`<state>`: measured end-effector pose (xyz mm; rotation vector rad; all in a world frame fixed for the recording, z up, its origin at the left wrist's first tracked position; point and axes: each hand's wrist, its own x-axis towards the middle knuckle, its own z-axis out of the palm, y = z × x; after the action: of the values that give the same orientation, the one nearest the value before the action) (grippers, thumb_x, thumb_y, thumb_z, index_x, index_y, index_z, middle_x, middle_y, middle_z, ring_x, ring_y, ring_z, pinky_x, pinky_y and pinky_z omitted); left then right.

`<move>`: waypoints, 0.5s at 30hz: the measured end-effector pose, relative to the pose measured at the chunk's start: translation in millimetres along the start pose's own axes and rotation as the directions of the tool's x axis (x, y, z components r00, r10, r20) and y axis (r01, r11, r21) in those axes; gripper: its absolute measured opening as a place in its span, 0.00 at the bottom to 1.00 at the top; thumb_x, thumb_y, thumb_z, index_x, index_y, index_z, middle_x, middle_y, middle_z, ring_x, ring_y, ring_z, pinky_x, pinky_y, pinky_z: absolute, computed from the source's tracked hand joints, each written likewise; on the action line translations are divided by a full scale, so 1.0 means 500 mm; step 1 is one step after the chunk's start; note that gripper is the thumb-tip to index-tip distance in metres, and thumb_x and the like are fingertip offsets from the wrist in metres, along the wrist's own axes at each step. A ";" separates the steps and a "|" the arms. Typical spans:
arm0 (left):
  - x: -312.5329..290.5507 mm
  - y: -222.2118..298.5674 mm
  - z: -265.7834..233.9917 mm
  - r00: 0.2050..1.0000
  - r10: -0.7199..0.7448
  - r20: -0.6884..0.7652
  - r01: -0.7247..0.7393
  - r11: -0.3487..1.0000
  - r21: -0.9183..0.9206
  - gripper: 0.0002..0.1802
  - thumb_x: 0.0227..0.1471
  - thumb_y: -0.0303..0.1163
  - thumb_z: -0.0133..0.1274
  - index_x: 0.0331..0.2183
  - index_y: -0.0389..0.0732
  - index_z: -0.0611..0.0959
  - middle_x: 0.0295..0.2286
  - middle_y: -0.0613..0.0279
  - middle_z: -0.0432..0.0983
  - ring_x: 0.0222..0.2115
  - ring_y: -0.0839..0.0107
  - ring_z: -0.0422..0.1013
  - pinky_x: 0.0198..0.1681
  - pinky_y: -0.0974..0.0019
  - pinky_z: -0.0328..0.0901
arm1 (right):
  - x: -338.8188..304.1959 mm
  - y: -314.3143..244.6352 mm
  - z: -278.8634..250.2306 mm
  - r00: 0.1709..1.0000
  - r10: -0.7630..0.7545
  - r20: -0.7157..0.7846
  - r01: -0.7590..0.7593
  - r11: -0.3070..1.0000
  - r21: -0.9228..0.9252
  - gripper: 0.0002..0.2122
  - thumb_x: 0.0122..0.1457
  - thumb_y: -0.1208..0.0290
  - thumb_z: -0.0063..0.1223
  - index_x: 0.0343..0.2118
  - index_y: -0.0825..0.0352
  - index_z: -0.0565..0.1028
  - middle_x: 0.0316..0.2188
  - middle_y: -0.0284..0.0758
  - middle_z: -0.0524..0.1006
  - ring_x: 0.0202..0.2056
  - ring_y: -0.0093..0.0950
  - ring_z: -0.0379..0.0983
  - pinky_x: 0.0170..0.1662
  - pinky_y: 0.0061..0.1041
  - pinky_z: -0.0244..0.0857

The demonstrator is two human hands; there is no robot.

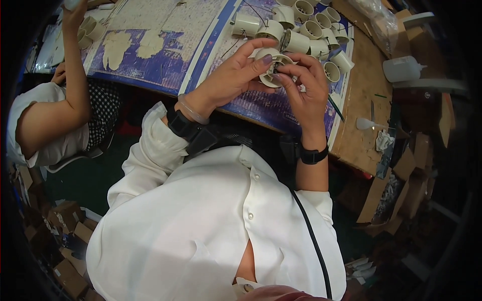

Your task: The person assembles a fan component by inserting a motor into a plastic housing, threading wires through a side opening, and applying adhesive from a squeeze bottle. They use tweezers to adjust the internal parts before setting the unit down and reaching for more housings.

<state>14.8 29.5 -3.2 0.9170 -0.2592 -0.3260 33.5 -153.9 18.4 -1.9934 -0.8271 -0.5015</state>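
Note:
My left hand [240, 68] is wrapped round a white cylindrical cup-like part [270, 82], holding it above the table's near edge with its open mouth tilted toward me. At that mouth, the thumb and fingers of my right hand [307, 85] are closed together. Small dark parts show inside the mouth, but what my right fingertips grip is too small to make out. Just beyond my hands, several similar white cylinders [296, 41] stand or lie in a cluster, some with dark wires and small parts inside.
A blue-and-white covering [150, 55] lies on the table [369, 100]. At the right are a white squeeze bottle [401, 68], a small white dropper bottle [365, 124] and crumpled tissue [384, 141]. A co-worker's arm [75, 95] reaches over the left side. Cardboard boxes [384, 195] sit low at right.

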 end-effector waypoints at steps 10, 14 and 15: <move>0.000 0.000 -0.004 0.999 -0.005 -0.032 0.008 0.997 0.081 0.23 0.62 0.39 0.47 0.56 0.44 0.66 0.44 0.63 0.70 0.41 0.77 0.72 0.40 0.69 0.74 | -0.012 -0.007 0.021 1.000 -0.005 -0.025 0.004 1.000 -0.018 0.09 0.48 0.82 0.63 0.33 0.66 0.79 0.42 0.36 0.75 0.36 0.24 0.74 0.32 0.20 0.69; -0.003 0.005 -0.002 1.000 -0.006 -0.028 0.007 1.000 0.011 0.23 0.61 0.36 0.47 0.56 0.43 0.65 0.43 0.63 0.70 0.41 0.77 0.72 0.38 0.69 0.74 | -0.018 -0.014 0.022 0.997 0.034 -0.065 -0.030 0.998 0.051 0.09 0.48 0.81 0.63 0.34 0.66 0.79 0.42 0.36 0.75 0.35 0.24 0.74 0.32 0.20 0.69; -0.004 0.006 -0.002 1.000 -0.014 -0.026 0.014 1.000 -0.002 0.23 0.61 0.35 0.47 0.56 0.43 0.65 0.44 0.63 0.70 0.41 0.77 0.72 0.38 0.70 0.74 | -0.018 -0.014 0.024 0.997 0.033 -0.066 -0.029 0.998 0.052 0.09 0.48 0.81 0.63 0.34 0.66 0.79 0.42 0.36 0.75 0.35 0.24 0.74 0.32 0.20 0.69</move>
<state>14.0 32.6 -1.4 0.9212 -0.2287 -0.3265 22.6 -144.2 10.4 -1.9296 -0.7591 -0.5216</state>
